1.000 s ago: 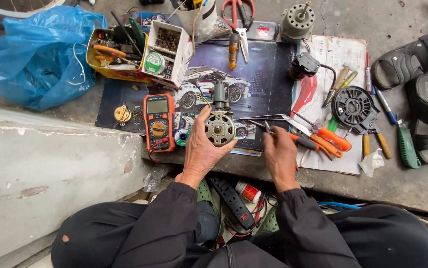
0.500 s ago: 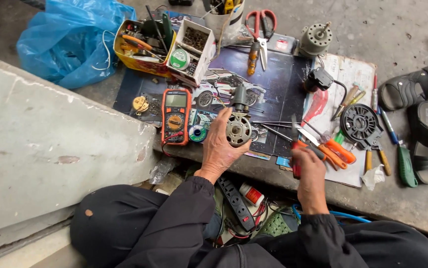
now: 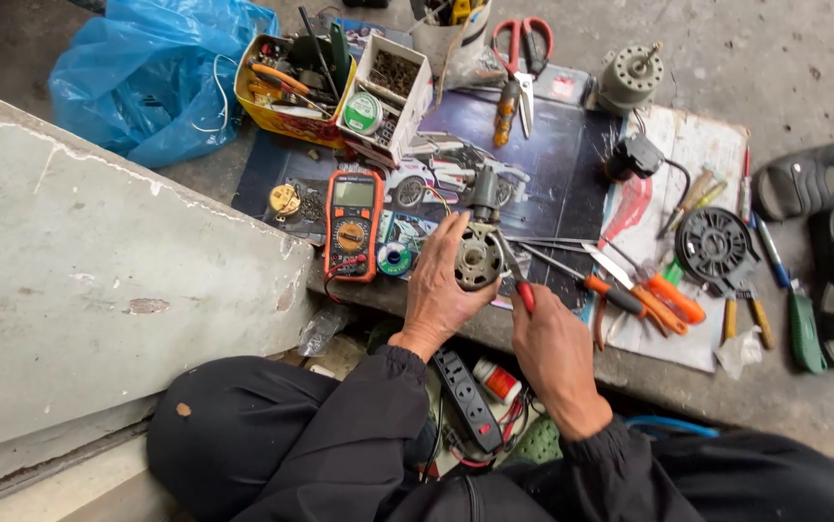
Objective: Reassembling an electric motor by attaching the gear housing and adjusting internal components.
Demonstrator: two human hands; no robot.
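left hand (image 3: 439,290): wrapped around a small round motor (image 3: 478,259), fingers curled over its left side, holding it just above the poster mat (image 3: 552,135) near the front edge of the slab

right hand (image 3: 554,346): pinching a red-tipped probe (image 3: 523,290) in a narrow grip, tip right up against the motor's right side

motor: sits between both hands, roughly mid-front of the mat, metal face turned up at the camera

front edge: pretty cramped; knees and a black power strip (image 3: 467,398) sit right under the hands

left side: orange multimeter (image 3: 352,224) lies just beside the left hand, a solder spool (image 3: 395,259) between them; beyond it a concrete ledge (image 3: 98,290) walls that side off

right side: orange-handled pliers (image 3: 654,295) and loose screwdrivers lie close by the right hand, so not much sliding room there; black fan wheel (image 3: 714,246) further out

far edge: yellow tin of tools (image 3: 277,92), white parts box (image 3: 393,82), red scissors (image 3: 523,43), a grey motor (image 3: 630,79)

open room: only the dark middle of the mat, past the motor

off the mat: blue plastic bag (image 3: 137,77) far left, black sandals (image 3: 828,222) far right
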